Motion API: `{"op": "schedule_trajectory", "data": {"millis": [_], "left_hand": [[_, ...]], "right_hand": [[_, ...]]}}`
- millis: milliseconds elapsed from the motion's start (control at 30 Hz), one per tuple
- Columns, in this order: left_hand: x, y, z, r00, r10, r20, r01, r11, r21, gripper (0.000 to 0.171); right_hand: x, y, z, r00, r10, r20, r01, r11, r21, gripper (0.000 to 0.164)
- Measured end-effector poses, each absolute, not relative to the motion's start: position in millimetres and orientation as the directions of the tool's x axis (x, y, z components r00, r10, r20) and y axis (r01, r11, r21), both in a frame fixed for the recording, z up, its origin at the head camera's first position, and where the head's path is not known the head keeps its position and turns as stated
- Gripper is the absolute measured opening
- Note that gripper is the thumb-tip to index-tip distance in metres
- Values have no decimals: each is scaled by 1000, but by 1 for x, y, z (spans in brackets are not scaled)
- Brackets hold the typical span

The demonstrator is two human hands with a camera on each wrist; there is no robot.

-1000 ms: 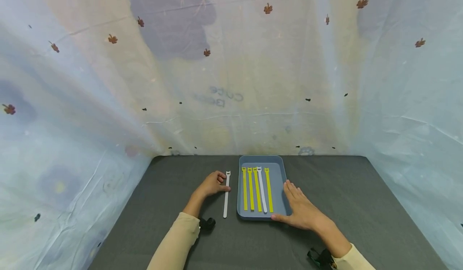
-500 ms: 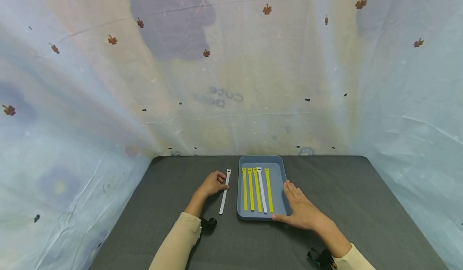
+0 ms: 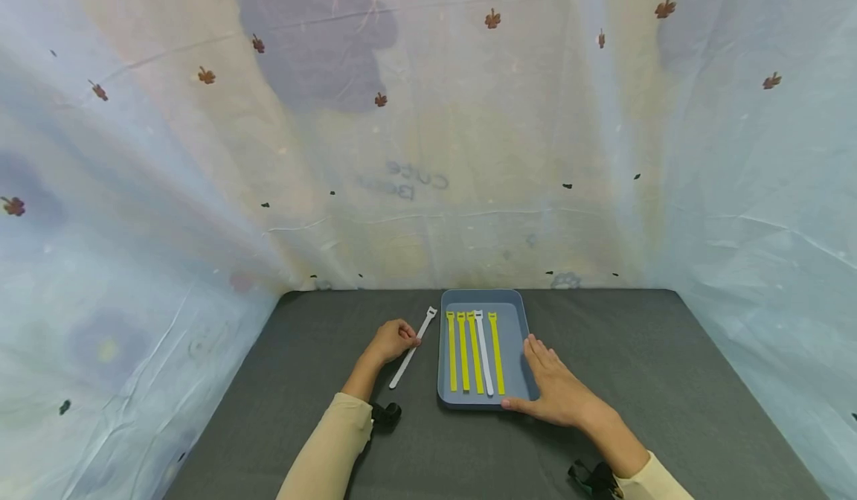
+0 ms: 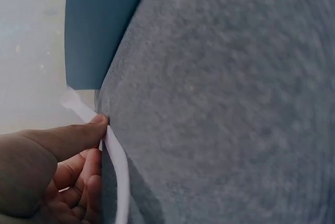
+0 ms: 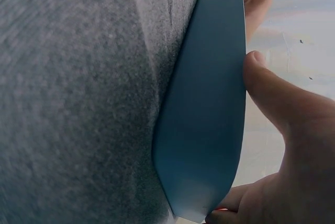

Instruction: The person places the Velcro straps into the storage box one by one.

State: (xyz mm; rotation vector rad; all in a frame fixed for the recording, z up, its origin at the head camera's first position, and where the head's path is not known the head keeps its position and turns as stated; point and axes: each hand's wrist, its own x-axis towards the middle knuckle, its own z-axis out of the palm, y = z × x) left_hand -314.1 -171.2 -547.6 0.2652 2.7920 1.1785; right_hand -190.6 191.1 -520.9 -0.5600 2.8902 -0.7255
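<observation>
My left hand [image 3: 391,342] pinches a white cable tie [image 3: 404,370] with a slotted head, just left of the tray. In the left wrist view the thumb of my left hand [image 4: 47,161] presses on the strap of the cable tie [image 4: 119,166], whose tail bends downward. The blue-grey tray [image 3: 514,329] holds several yellow cable ties [image 3: 463,351] and a single white cable tie [image 3: 485,359], side by side. My right hand [image 3: 562,392] rests with straight fingers against the tray's right edge and near corner. In the right wrist view its thumb touches the rim of the tray [image 5: 209,93].
A dark grey cloth [image 3: 469,455] covers the table under the tray. Patterned plastic sheeting [image 3: 428,150] hangs behind and at both sides. Black straps [image 3: 386,414] are worn at both wrists.
The white cable tie in my left hand has tilted clockwise: its head swung right towards the tray, its tail left. My right hand and the tray keep their places.
</observation>
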Motion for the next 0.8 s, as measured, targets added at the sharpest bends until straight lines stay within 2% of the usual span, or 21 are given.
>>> {"op": "schedule_trajectory", "data": {"millis": [367, 800], "left_hand": [[-319, -182, -557, -978, 208, -13, 127, 644, 754, 17], [-309, -184, -547, -977, 212, 21, 147, 599, 787, 13]], "right_hand": [[-191, 191, -523, -925, -380, -4, -335, 820, -465, 130], [-192, 191, -522, -924, -383, -20, -328, 816, -477, 132]]}}
